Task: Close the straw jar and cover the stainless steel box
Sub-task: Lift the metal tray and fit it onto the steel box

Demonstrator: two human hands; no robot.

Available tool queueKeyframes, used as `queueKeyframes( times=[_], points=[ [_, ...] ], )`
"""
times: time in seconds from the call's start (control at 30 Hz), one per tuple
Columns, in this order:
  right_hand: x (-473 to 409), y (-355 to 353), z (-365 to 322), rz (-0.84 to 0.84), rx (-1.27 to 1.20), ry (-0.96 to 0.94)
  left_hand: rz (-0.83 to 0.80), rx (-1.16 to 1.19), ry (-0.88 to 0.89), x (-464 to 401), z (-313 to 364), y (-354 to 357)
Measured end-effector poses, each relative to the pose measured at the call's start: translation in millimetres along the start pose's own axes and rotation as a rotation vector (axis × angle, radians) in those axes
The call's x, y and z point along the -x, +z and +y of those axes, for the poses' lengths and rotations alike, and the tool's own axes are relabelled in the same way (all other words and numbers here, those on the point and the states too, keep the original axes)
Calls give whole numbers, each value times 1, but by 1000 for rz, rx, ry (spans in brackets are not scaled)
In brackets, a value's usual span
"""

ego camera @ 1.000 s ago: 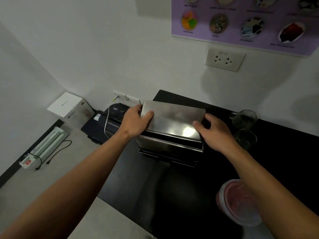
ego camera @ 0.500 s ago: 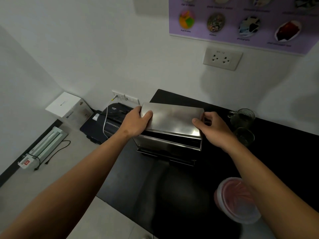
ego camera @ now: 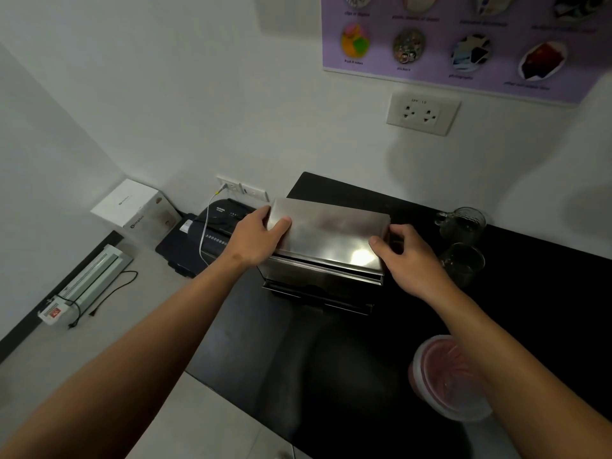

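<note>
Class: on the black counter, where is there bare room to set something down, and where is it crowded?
Free: the counter in front of the stainless steel box, left of the straw jar. Crowded: right of the box, where two glass mugs stand by the right hand.

A brushed metal lid [ego camera: 328, 231] with a soft sheen is seen at the centre of the frame, a bright glare spot lying near its lower right corner. The box [ego camera: 318, 279] beneath it is made of the same shiny steel. The counter [ego camera: 265, 352] is black, smooth and faintly glossy. Clear glass is shown by two mugs [ego camera: 462, 223] at right. A translucent plastic lid closes the jar [ego camera: 447, 379] at lower right. Matt white cardboard forms the carton [ego camera: 132, 207] at left.
</note>
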State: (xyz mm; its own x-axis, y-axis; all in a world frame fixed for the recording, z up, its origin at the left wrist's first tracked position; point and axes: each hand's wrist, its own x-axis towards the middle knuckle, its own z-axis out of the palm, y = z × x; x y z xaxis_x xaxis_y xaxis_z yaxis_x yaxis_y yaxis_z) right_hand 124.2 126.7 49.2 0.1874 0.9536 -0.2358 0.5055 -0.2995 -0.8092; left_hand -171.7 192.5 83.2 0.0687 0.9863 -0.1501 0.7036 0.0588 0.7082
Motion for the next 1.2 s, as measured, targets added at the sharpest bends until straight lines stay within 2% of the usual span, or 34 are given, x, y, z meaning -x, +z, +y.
queueKeyframes(
  times=[0.13, 0.23, 0.33, 0.43, 0.57, 0.77, 1.2],
  points=[
    [6, -3, 0, -13, 22, -30, 69, -89, 77, 7, 3, 3],
    [12, -4, -1, 10, 70, -96, 119, -423, 294, 15, 8, 11],
    [17, -8, -2, -1, 202, -278, -9, -556, 533, 24, 17, 21],
    [12, -16, 0, -111, 402, -475, -146, -618, 666, 33, 24, 34],
    [4, -27, 7, -264, 596, -559, -146, -725, 693, 42, 26, 45],
    [0, -38, 21, -336, 587, -662, -84, -679, 707, 45, 27, 52],
    [2, -30, 29, -275, 587, -706, -38, -639, 706, 47, 17, 55]
  ],
)
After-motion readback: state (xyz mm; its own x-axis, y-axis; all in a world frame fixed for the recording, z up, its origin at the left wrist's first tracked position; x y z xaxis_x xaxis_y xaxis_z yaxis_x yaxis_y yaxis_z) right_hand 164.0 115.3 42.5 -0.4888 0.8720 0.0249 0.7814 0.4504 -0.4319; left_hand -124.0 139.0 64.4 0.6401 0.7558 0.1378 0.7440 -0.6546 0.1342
